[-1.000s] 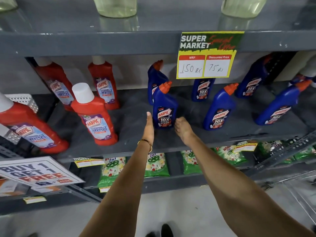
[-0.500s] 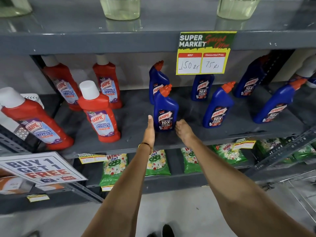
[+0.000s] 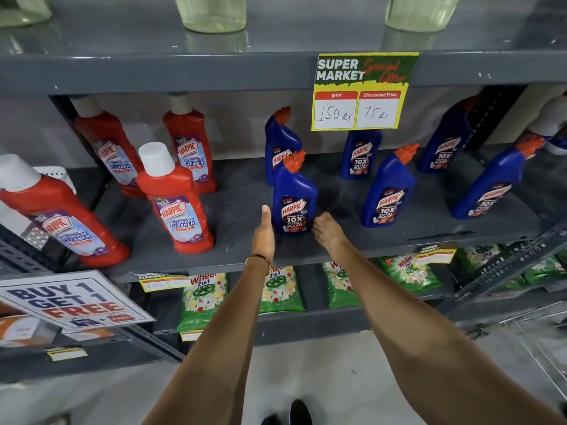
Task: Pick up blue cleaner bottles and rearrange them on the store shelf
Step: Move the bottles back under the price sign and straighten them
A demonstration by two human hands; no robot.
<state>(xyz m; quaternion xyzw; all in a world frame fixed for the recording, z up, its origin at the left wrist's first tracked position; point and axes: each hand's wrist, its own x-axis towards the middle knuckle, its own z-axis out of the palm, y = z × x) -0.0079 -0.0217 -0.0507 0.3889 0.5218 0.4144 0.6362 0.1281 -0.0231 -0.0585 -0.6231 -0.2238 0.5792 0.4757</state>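
Both hands have closed in on the front blue bottle (image 3: 294, 200) since a second ago; earlier they hung short of it, now they flank its base. Left hand (image 3: 264, 234) is flat and edge-on, fingers straight and together, thumb up, just beside the bottle's left side, holding nothing; contact can't be confirmed. Right hand (image 3: 327, 230) sits at the bottle's lower right with fingers curled toward it and touching or almost touching the label edge; whether it has a real grip, cannot tell. Bottle stands upright on the grey middle shelf (image 3: 239, 210), orange cap, label reads "HARPIC POWER PLUS 10X TOTAL CLEAN". More blue Harpic bottles stand behind (image 3: 280, 139) and to the right (image 3: 388, 191), same label. Red bottles (image 3: 175, 197) on the left read "HARPIC BATHROOM CLEANER 10X". Yellow-green price tag (image 3: 363, 90) on the upper shelf edge reads "SUPER MARKET Special Offer, MRP 150 Rs, Discounted Price 75 Rs". White sign (image 3: 72, 299) lower left reads "BUY 1 GET 1 FREE". Green packets (image 3: 202, 297) on the shelf below read "Wheel 2in1". Gold bangle (image 3: 259, 259) on the left wrist.
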